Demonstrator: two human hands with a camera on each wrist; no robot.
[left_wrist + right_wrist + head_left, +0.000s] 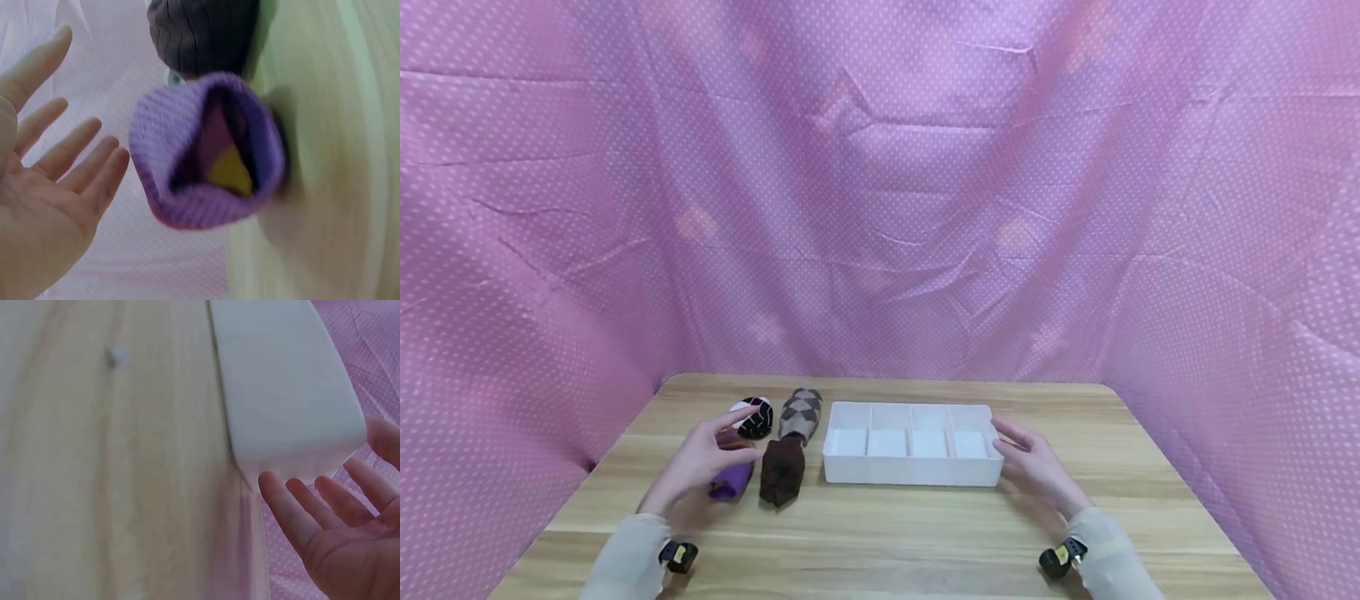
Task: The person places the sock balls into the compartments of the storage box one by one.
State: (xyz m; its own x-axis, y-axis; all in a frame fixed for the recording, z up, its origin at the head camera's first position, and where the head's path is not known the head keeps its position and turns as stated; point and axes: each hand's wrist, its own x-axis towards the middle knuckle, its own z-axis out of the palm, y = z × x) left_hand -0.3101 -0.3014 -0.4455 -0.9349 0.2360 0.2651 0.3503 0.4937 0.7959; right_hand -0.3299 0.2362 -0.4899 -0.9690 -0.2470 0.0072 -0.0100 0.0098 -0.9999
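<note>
Where hands (703,458) hover, sock (731,482) lies.

Counting three rolled sock bundles lying on the wooden table (925,533): one purple sock roll (732,480), one brown sock roll (782,472), one black-and-white patterned roll (756,417). Seeing a fourth piece, a grey argyle sock end (801,412), joining the brown roll, though possibly part of the same bundle. Counting one white divided tray (912,477), showing four compartments side by side. Counting two hands: one left hand (703,460), one right hand (1036,463). Noting two small black wrist devices, one at each sleeve.
</note>
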